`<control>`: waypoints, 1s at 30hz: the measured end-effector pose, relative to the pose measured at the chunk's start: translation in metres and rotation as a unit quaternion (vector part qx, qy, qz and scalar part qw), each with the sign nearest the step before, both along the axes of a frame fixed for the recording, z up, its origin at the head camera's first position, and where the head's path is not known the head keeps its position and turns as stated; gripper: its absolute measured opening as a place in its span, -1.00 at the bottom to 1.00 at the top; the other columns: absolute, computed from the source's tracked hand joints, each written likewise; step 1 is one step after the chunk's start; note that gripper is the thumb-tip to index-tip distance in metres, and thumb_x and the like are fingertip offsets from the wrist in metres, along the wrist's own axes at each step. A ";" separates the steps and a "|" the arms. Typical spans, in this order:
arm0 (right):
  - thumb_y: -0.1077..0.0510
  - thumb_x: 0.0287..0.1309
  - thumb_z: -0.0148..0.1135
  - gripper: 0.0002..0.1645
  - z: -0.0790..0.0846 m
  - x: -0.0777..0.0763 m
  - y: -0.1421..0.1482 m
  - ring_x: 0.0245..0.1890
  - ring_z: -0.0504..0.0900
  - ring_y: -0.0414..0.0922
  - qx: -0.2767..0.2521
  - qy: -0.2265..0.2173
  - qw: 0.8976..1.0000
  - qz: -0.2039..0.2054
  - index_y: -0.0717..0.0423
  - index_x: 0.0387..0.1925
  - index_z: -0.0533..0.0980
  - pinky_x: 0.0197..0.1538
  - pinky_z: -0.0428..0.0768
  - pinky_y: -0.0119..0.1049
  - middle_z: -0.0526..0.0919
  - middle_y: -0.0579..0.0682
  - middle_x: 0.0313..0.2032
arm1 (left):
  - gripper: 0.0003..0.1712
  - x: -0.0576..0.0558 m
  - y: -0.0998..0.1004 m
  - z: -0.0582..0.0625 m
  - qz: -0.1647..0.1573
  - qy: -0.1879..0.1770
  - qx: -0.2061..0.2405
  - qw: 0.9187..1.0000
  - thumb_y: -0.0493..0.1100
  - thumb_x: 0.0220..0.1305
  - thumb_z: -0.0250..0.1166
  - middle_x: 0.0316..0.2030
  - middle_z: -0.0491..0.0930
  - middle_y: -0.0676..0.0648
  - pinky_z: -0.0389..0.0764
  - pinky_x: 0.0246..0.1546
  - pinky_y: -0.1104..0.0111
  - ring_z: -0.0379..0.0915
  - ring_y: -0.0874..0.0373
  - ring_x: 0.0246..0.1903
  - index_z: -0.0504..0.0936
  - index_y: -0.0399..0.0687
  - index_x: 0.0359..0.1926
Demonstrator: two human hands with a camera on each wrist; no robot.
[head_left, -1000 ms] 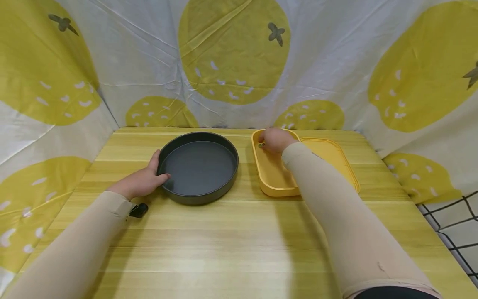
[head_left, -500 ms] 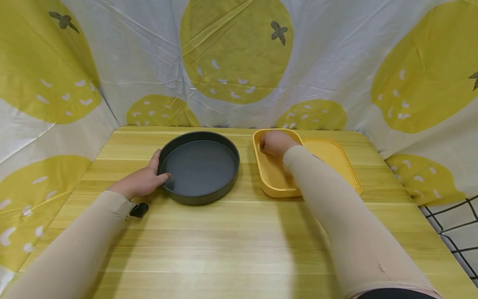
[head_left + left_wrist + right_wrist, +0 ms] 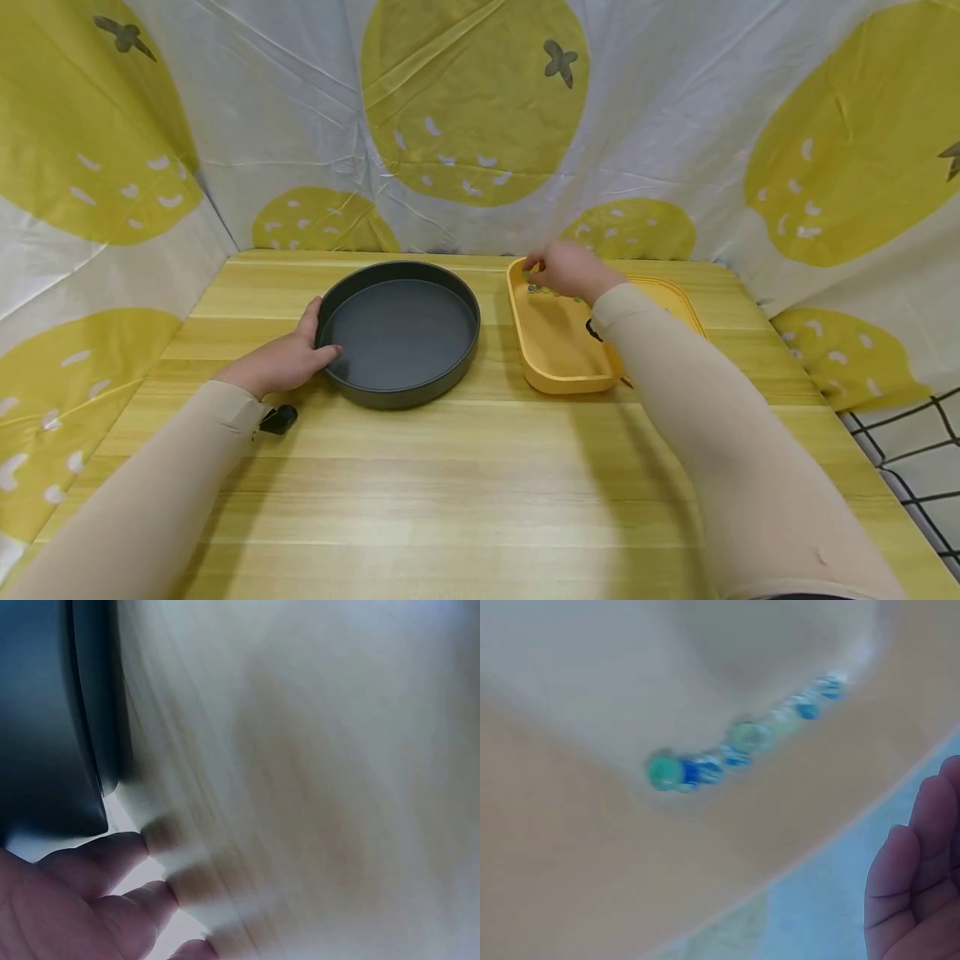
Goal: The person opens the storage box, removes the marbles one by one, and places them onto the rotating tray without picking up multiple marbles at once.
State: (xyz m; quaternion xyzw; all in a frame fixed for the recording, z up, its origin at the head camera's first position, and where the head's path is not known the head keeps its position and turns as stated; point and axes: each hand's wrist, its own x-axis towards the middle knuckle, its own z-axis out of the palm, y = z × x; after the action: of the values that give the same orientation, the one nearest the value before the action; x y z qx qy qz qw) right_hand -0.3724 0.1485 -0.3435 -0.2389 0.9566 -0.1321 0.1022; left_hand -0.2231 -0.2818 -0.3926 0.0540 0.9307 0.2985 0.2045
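Note:
A round dark grey baking pan (image 3: 402,335) stands on the wooden table. My left hand (image 3: 281,357) holds its left side, thumb over the rim and fingers along the outer wall. In the left wrist view, those fingers (image 3: 124,900) lie beside the pan (image 3: 45,720). To the right is a yellow rectangular box (image 3: 567,385). Over its far left corner my right hand (image 3: 568,268) pinches a small greenish marble between thumb and fingertips. More glass marbles (image 3: 750,736), green, blue and clear, line the box's inner wall in the right wrist view.
Partly hidden behind my right forearm, a yellow lid (image 3: 667,296) lies right of the box. A white cloth with yellow fruit prints (image 3: 472,100) hangs behind the table (image 3: 420,500). A black wire grid (image 3: 918,467) stands at the right edge.
My right hand has lifted from inside the box, moving up and slightly right, and marbles along the far wall have come into view. My left hand keeps its hold on the pan.

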 end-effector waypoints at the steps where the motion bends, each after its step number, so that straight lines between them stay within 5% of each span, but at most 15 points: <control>1: 0.08 0.48 0.27 -0.60 0.003 0.001 -0.001 -0.08 0.75 0.06 -0.006 0.002 1.000 0.001 0.10 0.24 0.65 0.04 0.68 0.01 0.75 0.18 0.09 | 0.20 0.000 0.000 0.001 0.000 -0.001 0.001 1.000 0.16 0.62 0.02 0.62 -0.38 -0.55 0.00 0.54 -0.33 -0.18 -0.52 0.59 -0.79 -0.15 0.57; 20: 0.03 0.44 0.31 -0.67 0.031 0.039 -0.085 -0.08 0.73 -0.02 0.018 0.058 0.990 0.131 -0.07 0.16 0.72 0.05 0.63 -0.08 0.81 0.00 -0.12 | 0.19 0.002 0.001 0.002 0.001 -0.005 0.003 1.000 0.14 0.62 0.02 0.62 -0.41 -0.54 0.01 0.54 -0.34 -0.18 -0.54 0.58 -0.78 -0.17 0.57; 30: 0.07 0.48 0.27 -0.65 0.041 0.056 -0.130 -0.06 0.67 -0.09 0.033 0.033 0.983 0.176 -0.05 0.22 0.69 0.08 0.62 -0.18 0.78 -0.03 -0.04 | 0.18 0.001 0.001 0.001 0.005 -0.003 -0.001 1.000 0.16 0.62 0.01 0.63 -0.40 -0.53 0.02 0.54 -0.33 -0.13 -0.53 0.58 -0.77 -0.15 0.58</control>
State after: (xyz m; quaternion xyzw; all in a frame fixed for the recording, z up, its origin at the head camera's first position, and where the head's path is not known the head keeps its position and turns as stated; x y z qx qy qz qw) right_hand -0.3159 0.0188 -0.3026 -0.4045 0.9062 -0.0728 0.0999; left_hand -0.2220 -0.2810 -0.3912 0.0486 0.9306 0.2989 0.2059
